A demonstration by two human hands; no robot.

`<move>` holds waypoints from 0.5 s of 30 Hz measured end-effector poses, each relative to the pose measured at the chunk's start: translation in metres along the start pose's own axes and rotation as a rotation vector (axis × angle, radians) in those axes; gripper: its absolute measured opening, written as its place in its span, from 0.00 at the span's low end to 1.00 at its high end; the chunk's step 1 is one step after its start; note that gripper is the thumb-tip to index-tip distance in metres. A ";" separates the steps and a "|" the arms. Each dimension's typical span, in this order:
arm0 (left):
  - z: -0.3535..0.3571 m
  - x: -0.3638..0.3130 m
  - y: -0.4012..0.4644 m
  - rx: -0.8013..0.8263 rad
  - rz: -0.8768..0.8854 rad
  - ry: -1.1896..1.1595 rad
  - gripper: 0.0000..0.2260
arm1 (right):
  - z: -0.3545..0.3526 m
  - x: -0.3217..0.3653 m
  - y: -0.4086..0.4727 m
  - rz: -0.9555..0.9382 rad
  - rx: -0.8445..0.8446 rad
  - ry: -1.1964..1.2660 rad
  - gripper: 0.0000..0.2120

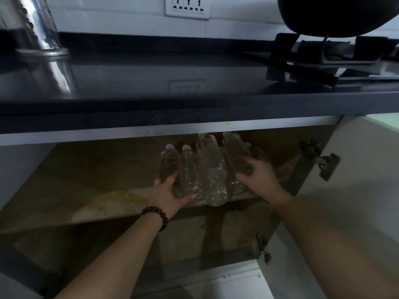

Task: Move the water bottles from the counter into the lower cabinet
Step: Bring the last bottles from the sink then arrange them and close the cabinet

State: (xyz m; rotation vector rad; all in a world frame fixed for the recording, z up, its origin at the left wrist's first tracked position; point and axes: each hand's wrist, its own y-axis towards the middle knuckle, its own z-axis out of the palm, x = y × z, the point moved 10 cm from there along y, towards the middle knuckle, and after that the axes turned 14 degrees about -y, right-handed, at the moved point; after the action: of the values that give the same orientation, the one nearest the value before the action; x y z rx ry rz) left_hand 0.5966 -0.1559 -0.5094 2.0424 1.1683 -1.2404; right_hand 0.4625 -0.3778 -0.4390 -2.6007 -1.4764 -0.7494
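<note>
Four clear water bottles [212, 169] are bunched together on the upper shelf [90, 186] inside the open lower cabinet, right under the dark desk [151, 83]. Two stand with white caps up on the left of the bunch, the other two lean with their bottoms toward the camera. The left hand [170, 190] — the one with the bead bracelet [156, 216] on its wrist — is wrapped around the left side of the cluster, thumb under the front bottles. The right hand [257, 171] grips the rightmost bottle from the right side, fingers curled over it. So the bunch sits squeezed between both hands, near the shelf's front edge. The cabinet door [356, 190] hangs open on the right — a steel container [32, 26] and the stove [323, 55] sit up on the desk.
</note>
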 end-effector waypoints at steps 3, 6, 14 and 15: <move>-0.001 0.001 0.002 -0.017 0.006 0.079 0.41 | -0.005 0.001 0.000 -0.002 -0.018 0.001 0.21; 0.001 -0.001 0.001 0.000 0.003 0.123 0.41 | -0.021 -0.009 0.005 0.002 -0.066 -0.070 0.19; 0.000 -0.003 0.000 -0.012 -0.012 0.127 0.39 | -0.026 -0.047 0.007 0.061 -0.057 -0.220 0.18; 0.000 -0.003 -0.001 -0.013 -0.009 0.128 0.39 | -0.023 -0.041 0.010 0.033 -0.043 -0.290 0.19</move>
State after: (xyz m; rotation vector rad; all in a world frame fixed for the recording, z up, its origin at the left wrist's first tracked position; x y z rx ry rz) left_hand 0.5954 -0.1566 -0.5064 2.1359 1.2411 -1.1167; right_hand 0.4444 -0.4225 -0.4353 -2.8565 -1.4926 -0.4179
